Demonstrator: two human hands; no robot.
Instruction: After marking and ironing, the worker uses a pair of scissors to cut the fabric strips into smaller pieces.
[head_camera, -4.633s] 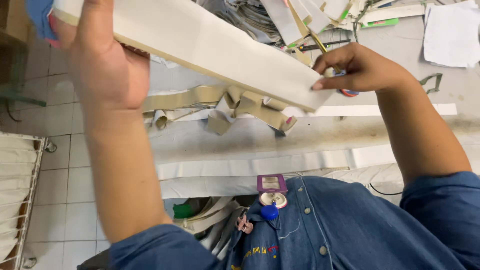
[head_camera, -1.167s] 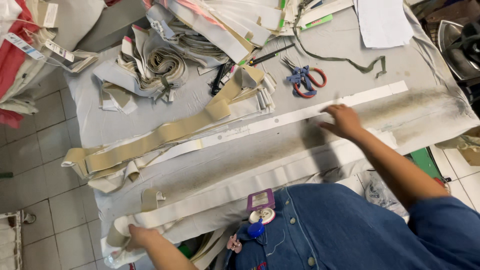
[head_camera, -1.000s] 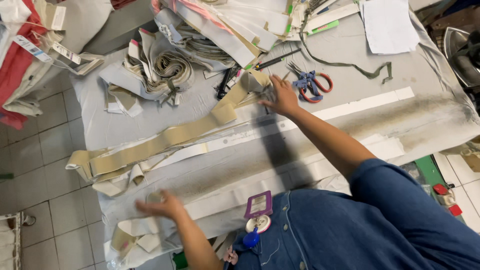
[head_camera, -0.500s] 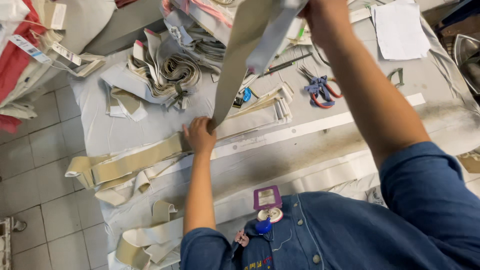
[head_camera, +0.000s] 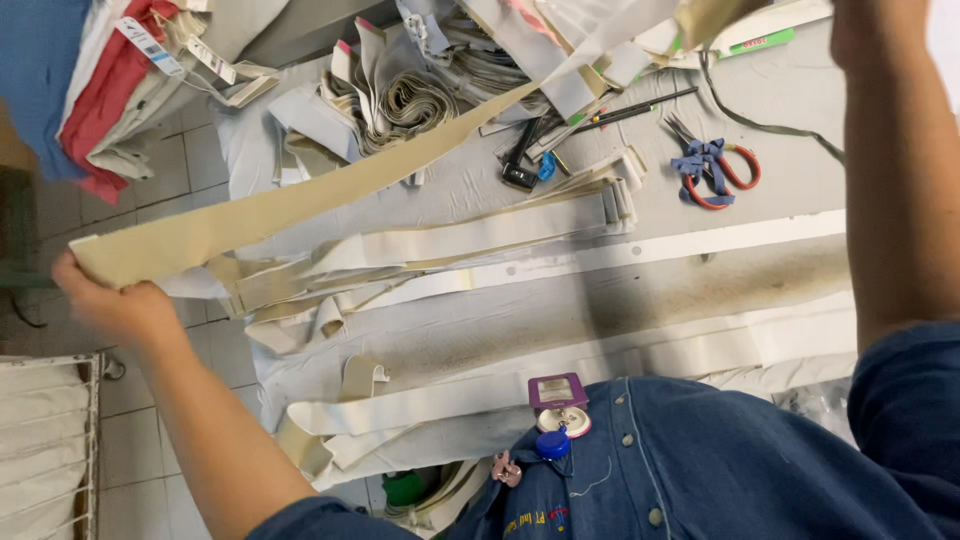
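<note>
Overhead, beige strip between both hands

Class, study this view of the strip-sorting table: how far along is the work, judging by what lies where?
Done, it seems: several pale strips lie flat along the table. In hand: a long tan strip is stretched in the air, its near end in the left hand; the right hand is out of frame. Left: the tangled strips heaped at the far edge.
</note>
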